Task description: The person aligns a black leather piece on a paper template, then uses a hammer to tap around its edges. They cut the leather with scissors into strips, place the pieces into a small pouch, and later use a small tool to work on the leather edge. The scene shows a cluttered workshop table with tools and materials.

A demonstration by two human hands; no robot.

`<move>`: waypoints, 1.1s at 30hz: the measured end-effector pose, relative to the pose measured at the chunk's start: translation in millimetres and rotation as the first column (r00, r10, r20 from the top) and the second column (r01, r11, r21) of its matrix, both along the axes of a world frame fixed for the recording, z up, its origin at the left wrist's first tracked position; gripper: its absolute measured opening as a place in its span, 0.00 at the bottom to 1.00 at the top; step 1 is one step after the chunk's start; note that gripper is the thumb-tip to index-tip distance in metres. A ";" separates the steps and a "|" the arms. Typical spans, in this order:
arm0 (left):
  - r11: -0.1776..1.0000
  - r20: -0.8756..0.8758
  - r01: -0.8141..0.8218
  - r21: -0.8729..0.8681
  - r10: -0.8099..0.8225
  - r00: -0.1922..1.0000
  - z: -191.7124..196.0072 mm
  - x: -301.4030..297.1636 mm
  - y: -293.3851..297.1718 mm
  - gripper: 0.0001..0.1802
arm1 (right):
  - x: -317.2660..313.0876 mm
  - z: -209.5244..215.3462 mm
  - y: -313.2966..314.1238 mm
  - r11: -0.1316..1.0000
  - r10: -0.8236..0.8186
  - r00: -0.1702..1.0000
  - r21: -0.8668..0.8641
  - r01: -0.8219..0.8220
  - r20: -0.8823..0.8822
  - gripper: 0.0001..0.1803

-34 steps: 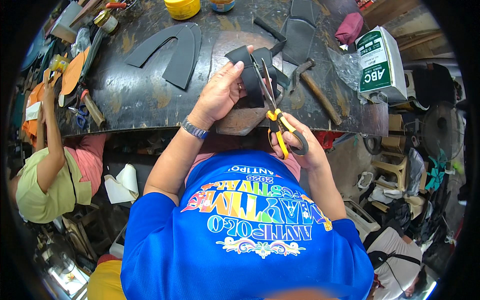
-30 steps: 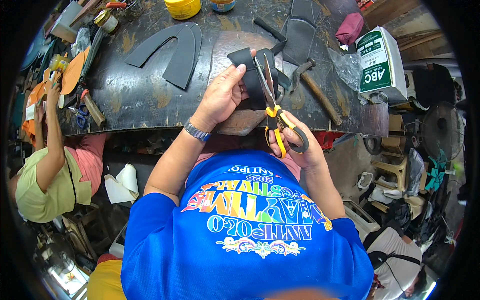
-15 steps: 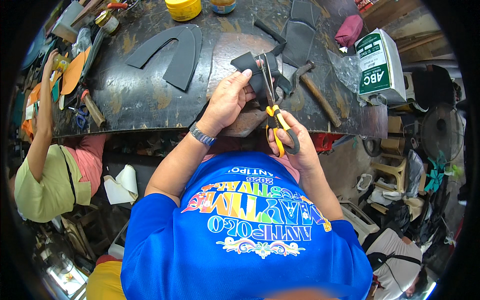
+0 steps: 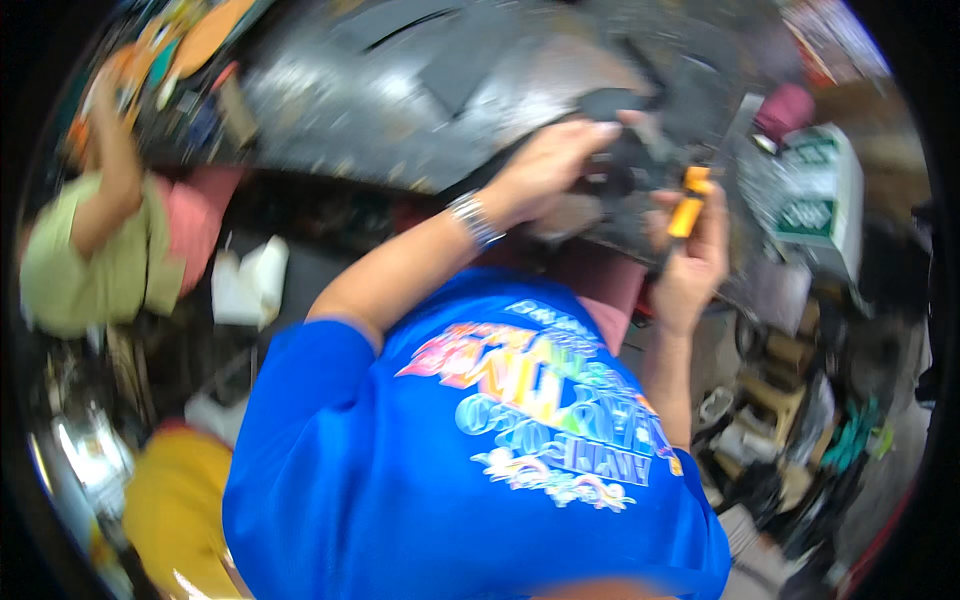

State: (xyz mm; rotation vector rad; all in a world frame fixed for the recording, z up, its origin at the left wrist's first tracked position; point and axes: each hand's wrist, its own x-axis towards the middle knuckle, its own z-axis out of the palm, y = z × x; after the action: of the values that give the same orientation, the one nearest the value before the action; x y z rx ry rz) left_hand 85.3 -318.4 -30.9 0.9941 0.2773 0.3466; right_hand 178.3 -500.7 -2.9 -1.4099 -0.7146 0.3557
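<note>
The picture is smeared by motion. My left hand (image 4: 555, 165), with a metal watch on the wrist, is closed on a black piece of sheet material (image 4: 612, 105) over the table's near edge. To its right, my right hand (image 4: 692, 255) grips yellow-and-black scissors (image 4: 688, 208). Their blades point up and away, apart from the black piece; whether they are spread I cannot tell. Beyond my hands, flat dark cut pieces (image 4: 462, 72) lie on the black table (image 4: 330, 120).
At the right edge stand a white-and-green box (image 4: 820, 195) and a pink bundle (image 4: 785, 108), with clear plastic beside them. On the left, a co-worker in a light green shirt (image 4: 85, 250) reaches toward orange pieces (image 4: 210, 38). A white folded sheet (image 4: 250, 283) lies below the table edge.
The scissors have come away from the black piece and moved right with my right hand. My left hand still holds the piece. The whole view has swung and blurred.
</note>
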 end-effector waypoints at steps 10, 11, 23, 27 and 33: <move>0.934 0.151 -0.266 0.237 0.235 0.960 -2.8 12.2 -27.5 0.19 | 23.3 -5.8 40.3 0.986 0.153 0.988 -0.066 -0.153 -0.005 0.31; 0.953 0.131 -0.243 0.184 0.221 0.966 -4.3 10.8 -23.6 0.19 | 20.6 -5.4 41.3 0.976 0.215 0.975 -0.059 -0.211 0.062 0.32; 0.974 0.065 -0.131 -0.187 0.145 0.987 -0.1 -17.2 28.5 0.09 | -13.2 -3.0 35.2 0.974 0.135 0.976 -0.158 -0.162 -0.169 0.35; 0.971 0.044 -0.152 -0.185 0.163 0.986 -0.9 -17.6 36.6 0.09 | -14.9 -4.0 34.0 0.967 0.166 0.965 -0.157 -0.199 -0.201 0.36; 0.962 0.105 -0.089 -0.258 0.119 0.987 0.7 -15.5 40.8 0.12 | -13.3 -6.8 28.7 0.965 0.178 0.951 -0.146 -0.219 -0.251 0.36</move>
State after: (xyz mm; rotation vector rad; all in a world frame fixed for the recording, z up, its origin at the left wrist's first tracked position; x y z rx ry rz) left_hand 69.8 -277.6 -30.2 0.7062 0.2581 0.4537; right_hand 165.0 -472.0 -9.7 -1.4303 -0.6425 0.7473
